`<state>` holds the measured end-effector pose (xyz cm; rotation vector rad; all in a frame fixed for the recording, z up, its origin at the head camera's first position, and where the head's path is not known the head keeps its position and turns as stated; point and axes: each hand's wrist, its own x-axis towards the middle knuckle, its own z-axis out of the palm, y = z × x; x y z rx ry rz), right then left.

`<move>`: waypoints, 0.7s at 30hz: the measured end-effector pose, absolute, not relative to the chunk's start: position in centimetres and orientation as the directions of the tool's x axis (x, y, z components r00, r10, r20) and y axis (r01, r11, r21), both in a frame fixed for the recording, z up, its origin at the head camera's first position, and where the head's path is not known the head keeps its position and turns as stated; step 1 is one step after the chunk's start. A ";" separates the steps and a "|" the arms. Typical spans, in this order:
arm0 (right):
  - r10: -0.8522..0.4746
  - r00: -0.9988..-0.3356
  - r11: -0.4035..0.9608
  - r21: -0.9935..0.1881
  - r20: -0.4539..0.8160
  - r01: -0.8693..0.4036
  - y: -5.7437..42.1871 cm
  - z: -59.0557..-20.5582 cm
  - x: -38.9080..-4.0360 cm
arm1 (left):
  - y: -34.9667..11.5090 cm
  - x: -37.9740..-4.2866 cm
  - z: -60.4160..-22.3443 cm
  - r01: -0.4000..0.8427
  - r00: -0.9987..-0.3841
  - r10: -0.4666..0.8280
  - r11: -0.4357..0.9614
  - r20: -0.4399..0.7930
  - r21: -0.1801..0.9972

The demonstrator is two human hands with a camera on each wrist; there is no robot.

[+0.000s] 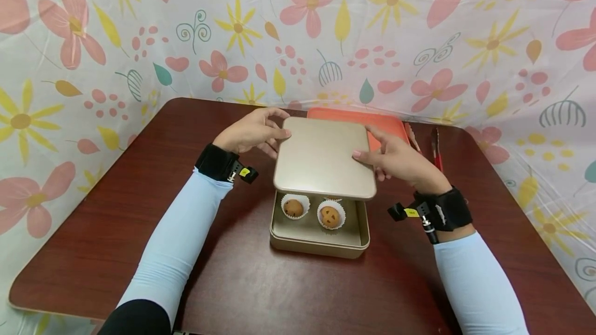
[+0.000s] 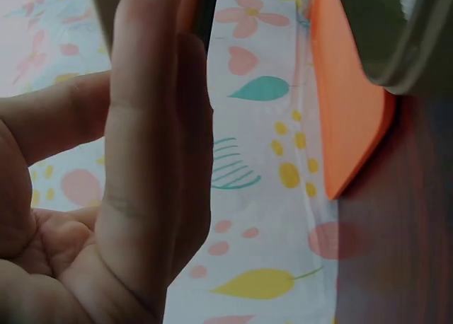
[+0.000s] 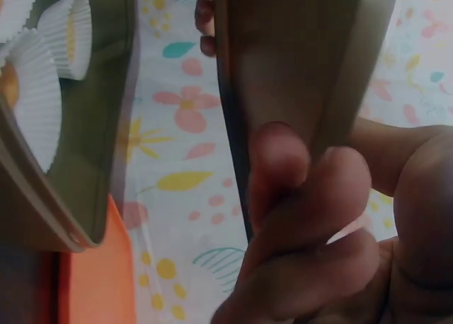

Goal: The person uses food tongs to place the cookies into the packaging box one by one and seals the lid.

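A square gold-beige lid [image 1: 326, 156] is held above a matching tin [image 1: 319, 247], hiding its back part in the head view. My left hand [image 1: 256, 132] grips the lid's left edge, thumb on top and fingers beneath. At the right edge my right hand [image 1: 395, 158] pinches it the same way; the right wrist view shows its curled fingers under the lid [image 3: 297, 62]. Inside the tin sit a cookie [image 1: 294, 208] and another cookie [image 1: 330, 216] in white pleated paper cups. More paper cups [image 3: 67, 34] show in the right wrist view.
An orange tray [image 1: 358, 116] lies behind the tin at the table's back edge. To its right is a thin red-and-dark tool [image 1: 436, 149], partly behind the right wrist. The brown table [image 1: 116, 221] meets a flower-print sheet [image 1: 186, 30] at the back.
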<state>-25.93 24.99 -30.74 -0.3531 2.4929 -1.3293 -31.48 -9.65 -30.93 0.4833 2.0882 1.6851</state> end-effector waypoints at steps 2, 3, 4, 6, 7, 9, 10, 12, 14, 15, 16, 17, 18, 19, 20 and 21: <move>-0.360 -0.919 0.556 -0.828 -0.158 -0.075 24.9 -31.0 -26.1 | -9.7 -31.7 -31.3 0.004 -0.854 0.508 0.219 -0.110 0.976; -0.364 -0.917 0.562 -0.824 -0.162 -0.077 24.9 -31.1 -26.2 | -9.7 -31.7 -31.5 -0.001 -0.852 0.511 0.221 -0.117 0.975; -0.364 -0.917 0.565 -0.822 -0.165 -0.076 24.9 -31.1 -26.2 | -9.7 -31.8 -31.7 -0.005 -0.849 0.514 0.226 -0.124 0.974; -0.360 -0.917 0.573 -0.816 -0.169 -0.074 24.9 -31.3 -26.3 | -9.6 -32.0 -32.0 -0.016 -0.839 0.525 0.237 -0.141 0.971; -0.357 -0.918 0.574 -0.816 -0.173 -0.070 24.9 -31.3 -26.3 | -9.5 -32.1 -32.1 -0.022 -0.836 0.528 0.243 -0.151 0.970; -0.354 -0.919 0.574 -0.816 -0.176 -0.065 24.9 -31.4 -26.3 | -9.5 -32.2 -32.3 -0.036 -0.830 0.531 0.254 -0.170 0.967; -0.354 -0.918 0.573 -0.817 -0.177 -0.063 24.9 -31.5 -26.4 | -9.4 -32.2 -32.3 -0.041 -0.828 0.531 0.263 -0.181 0.964; -0.361 -0.915 0.574 -0.816 -0.179 -0.066 24.9 -31.7 -26.5 | -9.4 -32.3 -32.5 -0.053 -0.823 0.532 0.278 -0.199 0.959; -0.371 -0.911 0.570 -0.818 -0.179 -0.071 24.9 -31.8 -26.6 | -9.3 -32.3 -32.5 -0.058 -0.819 0.532 0.295 -0.214 0.954; -0.378 -0.908 0.568 -0.820 -0.180 -0.074 24.9 -31.8 -26.6 | -9.3 -32.3 -32.5 -0.059 -0.818 0.531 0.306 -0.222 0.950; -0.384 -0.905 0.567 -0.820 -0.182 -0.075 25.0 -31.9 -26.7 | -9.3 -32.2 -32.5 -0.059 -0.816 0.531 0.315 -0.227 0.947; -0.389 -0.903 0.566 -0.821 -0.184 -0.077 25.0 -31.9 -26.7 | -9.2 -32.2 -32.6 -0.059 -0.816 0.530 0.323 -0.232 0.944; -0.393 -0.900 0.565 -0.821 -0.186 -0.078 25.0 -32.0 -26.8 | -9.2 -32.2 -32.6 -0.059 -0.815 0.529 0.329 -0.236 0.942; -0.395 -0.900 0.566 -0.821 -0.187 -0.078 25.0 -32.1 -26.8 | -9.1 -32.1 -32.6 -0.058 -0.816 0.527 0.334 -0.237 0.941; -0.396 -0.899 0.569 -0.818 -0.188 -0.079 25.0 -32.2 -26.9 | -9.1 -32.1 -32.7 -0.054 -0.817 0.526 0.338 -0.236 0.939; -0.395 -0.898 0.574 -0.815 -0.191 -0.079 25.0 -32.3 -26.9 | -9.0 -32.1 -32.7 -0.054 -0.818 0.524 0.341 -0.237 0.939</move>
